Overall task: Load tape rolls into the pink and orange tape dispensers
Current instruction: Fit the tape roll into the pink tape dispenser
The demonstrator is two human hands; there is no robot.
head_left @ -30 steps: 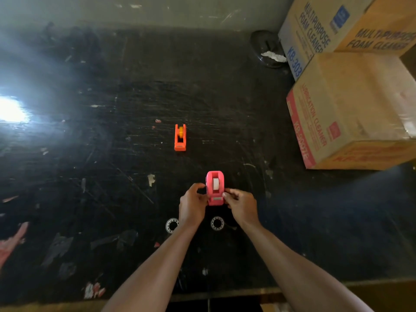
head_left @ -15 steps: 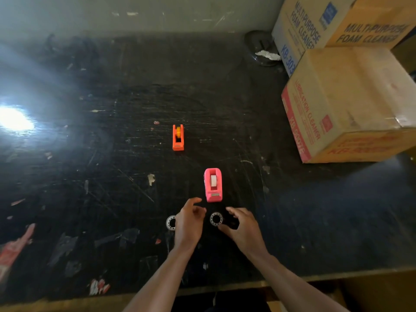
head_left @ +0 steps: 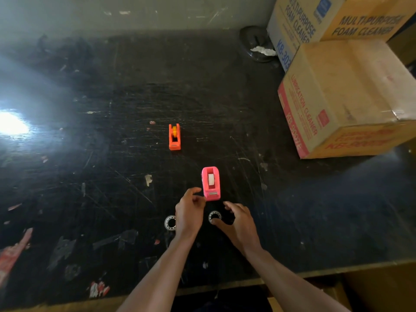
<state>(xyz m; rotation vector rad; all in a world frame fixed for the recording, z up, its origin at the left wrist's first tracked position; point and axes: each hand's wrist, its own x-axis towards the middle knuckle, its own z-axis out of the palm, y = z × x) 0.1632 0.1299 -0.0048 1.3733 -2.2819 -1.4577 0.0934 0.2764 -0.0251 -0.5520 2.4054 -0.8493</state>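
The pink tape dispenser [head_left: 211, 183] stands on the black table with a white tape roll showing in its slot. Farther back and to the left stands the smaller orange dispenser [head_left: 174, 136] with a yellow hub inside. Two clear tape rolls lie flat near me: one [head_left: 170, 222] left of my left hand, the other [head_left: 214, 216] between my hands. My left hand [head_left: 190, 212] hovers just below and left of the pink dispenser, fingers loosely curled and holding nothing. My right hand [head_left: 238, 224] is spread beside the second roll, its thumb touching the roll's near edge.
Two cardboard boxes [head_left: 344, 95] are stacked at the right rear. A dark dish [head_left: 255, 43] with crumpled white paper sits behind them by the wall. Paper scraps and tape residue dot the scratched table [head_left: 90, 176]. Its front edge runs close below my forearms.
Both hands let go of the pink dispenser and drew back toward me. The dispenser now stands alone; my right hand has come down beside the nearer roll.
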